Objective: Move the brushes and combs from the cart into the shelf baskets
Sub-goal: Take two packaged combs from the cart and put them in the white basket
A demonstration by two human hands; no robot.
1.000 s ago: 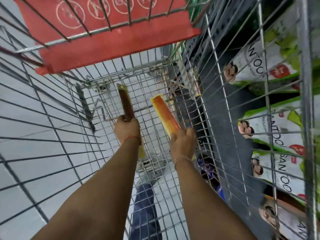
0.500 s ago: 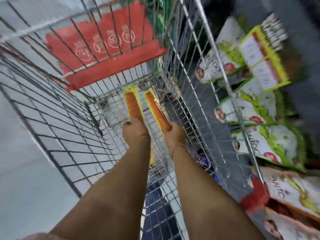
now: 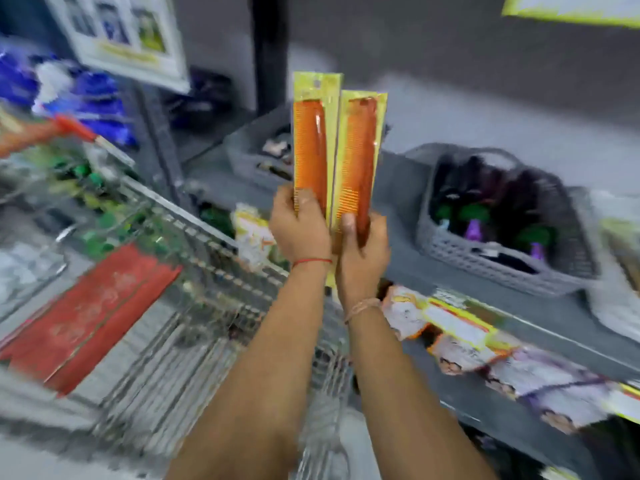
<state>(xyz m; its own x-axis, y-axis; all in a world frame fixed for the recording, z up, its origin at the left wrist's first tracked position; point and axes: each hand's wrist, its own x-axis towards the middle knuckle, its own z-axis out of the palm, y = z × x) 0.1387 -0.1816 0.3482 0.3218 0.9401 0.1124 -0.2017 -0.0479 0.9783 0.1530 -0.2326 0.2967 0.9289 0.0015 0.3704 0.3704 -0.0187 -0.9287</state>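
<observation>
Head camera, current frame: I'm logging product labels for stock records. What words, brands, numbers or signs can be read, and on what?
None can be read; the frame is motion-blurred.
Comb packs in the left hand and right hand: yellow cards, print illegible.
Hanging sign: pictures only, text blurred.
Red cart flap: faint marks, unreadable.
Packets on the lower shelf: print smeared.

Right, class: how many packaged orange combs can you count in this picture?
2. One comb is in the left hand; the other comb is in the right hand. Blurred baskets may hide more.
</observation>
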